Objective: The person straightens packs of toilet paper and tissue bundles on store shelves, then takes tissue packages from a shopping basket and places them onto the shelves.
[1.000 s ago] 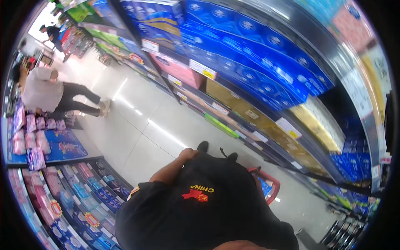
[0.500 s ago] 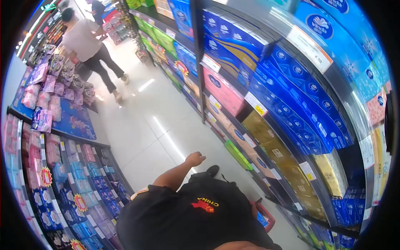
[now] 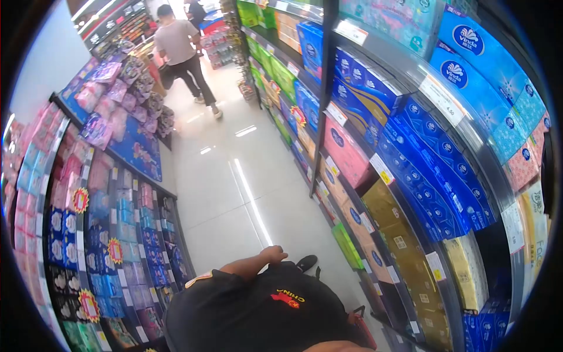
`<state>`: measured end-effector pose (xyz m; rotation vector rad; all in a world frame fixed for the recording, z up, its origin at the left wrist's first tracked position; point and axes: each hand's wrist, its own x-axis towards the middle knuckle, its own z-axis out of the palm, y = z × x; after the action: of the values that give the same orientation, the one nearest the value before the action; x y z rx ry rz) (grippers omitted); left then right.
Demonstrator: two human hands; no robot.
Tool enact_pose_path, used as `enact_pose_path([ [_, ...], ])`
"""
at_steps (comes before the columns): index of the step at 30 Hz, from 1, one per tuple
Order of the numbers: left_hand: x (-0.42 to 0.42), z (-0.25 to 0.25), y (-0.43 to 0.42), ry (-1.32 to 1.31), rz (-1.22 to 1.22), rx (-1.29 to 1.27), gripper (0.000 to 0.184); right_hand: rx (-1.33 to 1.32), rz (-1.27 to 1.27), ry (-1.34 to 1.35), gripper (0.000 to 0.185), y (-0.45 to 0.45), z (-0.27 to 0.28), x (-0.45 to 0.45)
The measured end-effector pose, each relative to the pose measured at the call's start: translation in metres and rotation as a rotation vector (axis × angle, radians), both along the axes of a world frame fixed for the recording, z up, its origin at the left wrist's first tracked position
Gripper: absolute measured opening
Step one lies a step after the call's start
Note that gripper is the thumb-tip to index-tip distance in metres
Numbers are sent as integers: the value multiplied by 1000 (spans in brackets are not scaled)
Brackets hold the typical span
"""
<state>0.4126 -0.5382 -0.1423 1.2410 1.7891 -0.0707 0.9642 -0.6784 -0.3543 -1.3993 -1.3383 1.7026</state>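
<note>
Now lower in view, a red plastic basket (image 3: 365, 332) sits near the dark metal shelving's (image 3: 328, 76) bottom edge, probably light, stiff, best gripped by its black handle (image 3: 359, 309); left hand (image 3: 273, 254) relaxed, empty; right hand (image 3: 353, 318) too hidden to tell.

At upper left, a pale-shirted person (image 3: 176, 44) strides along the tiled floor (image 3: 205, 196). Blue packs (image 3: 431, 173), gold packs (image 3: 404, 258) and price tags (image 3: 443, 101) line the right of the frame; smaller packets (image 3: 126, 233) crowd the lower left.
</note>
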Motion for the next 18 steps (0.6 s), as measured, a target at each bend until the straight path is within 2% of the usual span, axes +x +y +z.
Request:
enact_pose_path([
  [1, 2, 4, -7, -1, 58, -5, 54, -162, -52, 175, 38, 0, 7, -4],
  [6, 11, 17, -36, -25, 224, 29, 57, -471, -215, -59, 39, 62, 50, -43],
  [13, 3, 32, -77, 49, 267, 2, 57, -583, -264, -81, 41, 133, 72, -115],
  [18, -20, 15, -85, 18, 260, -68, 55, -596, -295, -78, 42, 157, 88, -145],
])
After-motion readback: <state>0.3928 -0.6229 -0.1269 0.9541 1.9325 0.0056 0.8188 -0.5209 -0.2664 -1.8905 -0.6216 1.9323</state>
